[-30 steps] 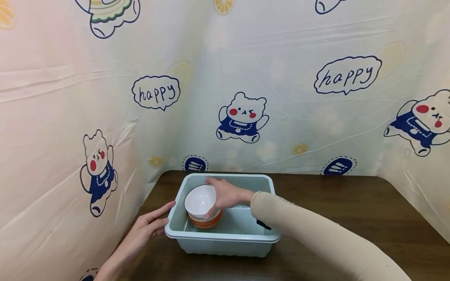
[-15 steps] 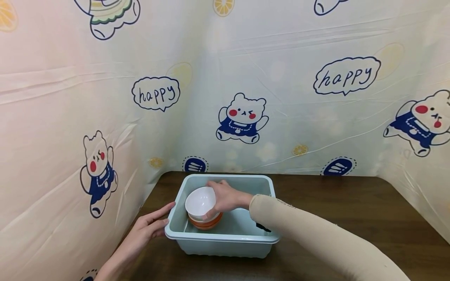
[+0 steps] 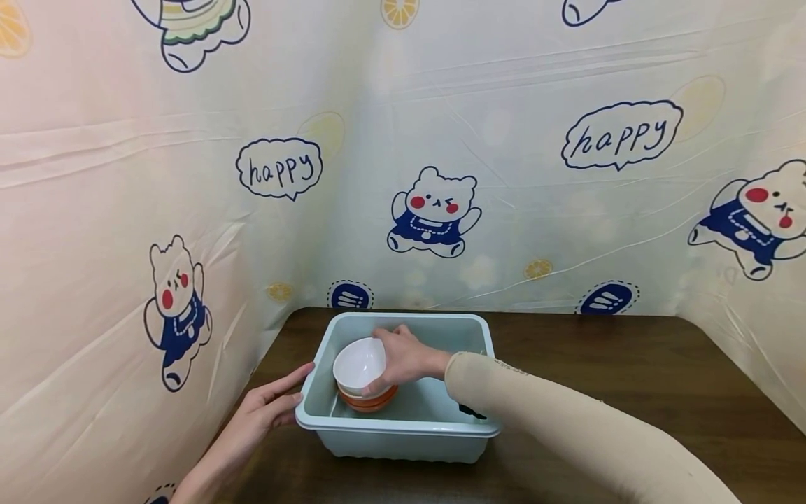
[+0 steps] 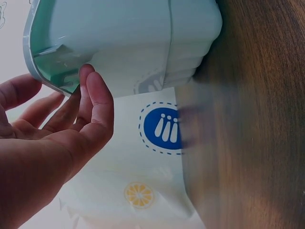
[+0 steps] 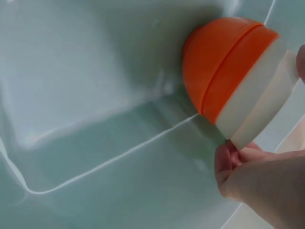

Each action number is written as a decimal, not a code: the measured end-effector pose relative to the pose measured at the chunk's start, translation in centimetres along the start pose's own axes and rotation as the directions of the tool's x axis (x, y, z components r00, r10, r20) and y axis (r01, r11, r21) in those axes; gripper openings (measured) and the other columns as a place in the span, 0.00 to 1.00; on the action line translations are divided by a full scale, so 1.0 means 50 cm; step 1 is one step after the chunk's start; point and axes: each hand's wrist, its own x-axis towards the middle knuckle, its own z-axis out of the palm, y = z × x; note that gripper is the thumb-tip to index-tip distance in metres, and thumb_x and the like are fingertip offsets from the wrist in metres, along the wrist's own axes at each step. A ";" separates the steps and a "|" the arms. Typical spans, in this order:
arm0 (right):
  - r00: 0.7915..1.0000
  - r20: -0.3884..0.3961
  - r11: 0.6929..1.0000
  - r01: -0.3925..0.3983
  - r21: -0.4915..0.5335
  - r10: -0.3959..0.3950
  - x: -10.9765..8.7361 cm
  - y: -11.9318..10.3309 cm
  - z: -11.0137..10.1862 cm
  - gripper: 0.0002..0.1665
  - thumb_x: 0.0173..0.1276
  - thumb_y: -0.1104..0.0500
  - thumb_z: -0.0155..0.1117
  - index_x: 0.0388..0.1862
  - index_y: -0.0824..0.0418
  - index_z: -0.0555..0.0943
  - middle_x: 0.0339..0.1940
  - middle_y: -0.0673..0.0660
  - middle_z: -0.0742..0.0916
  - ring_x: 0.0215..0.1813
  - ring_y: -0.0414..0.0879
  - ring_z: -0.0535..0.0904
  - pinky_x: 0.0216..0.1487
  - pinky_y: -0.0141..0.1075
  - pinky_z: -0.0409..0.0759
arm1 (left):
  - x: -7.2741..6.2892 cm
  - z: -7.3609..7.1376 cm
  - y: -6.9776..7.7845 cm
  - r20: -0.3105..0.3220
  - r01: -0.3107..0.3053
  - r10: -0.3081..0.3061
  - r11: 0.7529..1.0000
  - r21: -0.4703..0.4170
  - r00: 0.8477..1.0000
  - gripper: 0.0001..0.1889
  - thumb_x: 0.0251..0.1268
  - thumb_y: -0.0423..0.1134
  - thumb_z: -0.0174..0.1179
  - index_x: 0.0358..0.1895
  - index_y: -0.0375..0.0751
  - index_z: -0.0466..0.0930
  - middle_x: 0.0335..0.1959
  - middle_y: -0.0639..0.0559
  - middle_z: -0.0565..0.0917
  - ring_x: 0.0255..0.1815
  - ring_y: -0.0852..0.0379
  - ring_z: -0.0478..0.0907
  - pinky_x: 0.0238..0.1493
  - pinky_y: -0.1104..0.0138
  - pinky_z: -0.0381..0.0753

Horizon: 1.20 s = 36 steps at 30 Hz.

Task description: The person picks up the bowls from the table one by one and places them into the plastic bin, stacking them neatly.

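Inside the pale blue-green basin (image 3: 403, 428), at its left end, stands a stack of bowls. Orange bowls (image 3: 368, 404) form the bottom, and white ones sit over them. My right hand (image 3: 403, 358) holds the top white bowl (image 3: 360, 365) by its rim, thumb on the near side and fingers on the far side. In the right wrist view, white bowls (image 5: 252, 95) are nested in the orange bowls (image 5: 214, 67). My left hand (image 3: 267, 404) touches the basin's left rim with its fingertips. The left wrist view has its fingers loosely bent beside the basin wall (image 4: 119, 52).
The basin stands on a dark wooden table (image 3: 598, 392), which stretches away to the right. A printed cloth (image 3: 504, 210) hangs behind and along both sides. Close by the left arm is its left wall (image 3: 126, 350). The basin floor (image 3: 428, 402) shows right of the stack.
The top white bowl and my right hand have sunk very slightly and edged to the right. My left hand stays at the rim, and the basin has not moved.
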 end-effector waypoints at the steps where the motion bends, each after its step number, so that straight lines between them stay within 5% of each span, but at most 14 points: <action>1: 1.000 0.000 1.000 -0.001 -0.005 0.001 0.000 -0.001 0.001 0.57 0.52 0.38 0.85 0.76 0.56 0.70 0.61 0.55 0.77 0.64 0.50 0.66 0.60 0.47 0.79 | 0.000 0.000 0.000 -0.001 0.002 -0.002 1.000 0.002 1.000 0.30 0.86 0.37 0.50 0.82 0.28 0.56 0.80 0.28 0.59 0.60 0.57 0.83 0.55 0.61 0.85; 36: 0.993 0.087 0.996 0.081 -0.040 -0.077 -0.011 -0.008 -0.010 0.61 0.54 0.41 0.86 0.79 0.59 0.65 0.66 0.54 0.80 0.62 0.51 0.64 0.61 0.44 0.72 | 0.001 -0.003 -0.002 0.018 -0.004 0.004 1.000 0.020 1.000 0.30 0.86 0.36 0.49 0.82 0.28 0.55 0.80 0.26 0.58 0.63 0.52 0.82 0.56 0.60 0.85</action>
